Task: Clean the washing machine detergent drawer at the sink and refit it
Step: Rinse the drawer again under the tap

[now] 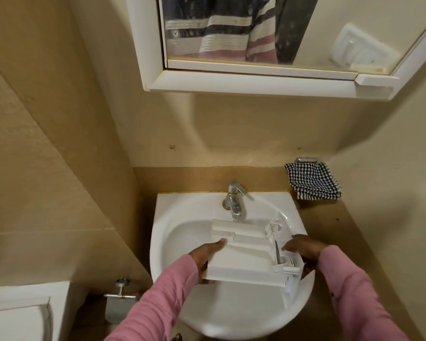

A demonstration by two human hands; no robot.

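Observation:
The white plastic detergent drawer (246,254) is held upside down over the white sink (180,212), its far end just below the chrome tap (234,200). My left hand (207,257) grips the drawer's near left corner, thumb on top and fingers underneath. My right hand (303,249) grips the drawer's right side next to its ribbed end pieces, fingers curled around the edge. Whether water runs from the tap cannot be told.
A black-and-white checked cloth (312,180) hangs from a holder on the wall at the right. A mirror cabinet (256,82) juts out above the sink. At the lower left are a toilet cistern (22,313) and a metal paper holder (119,301).

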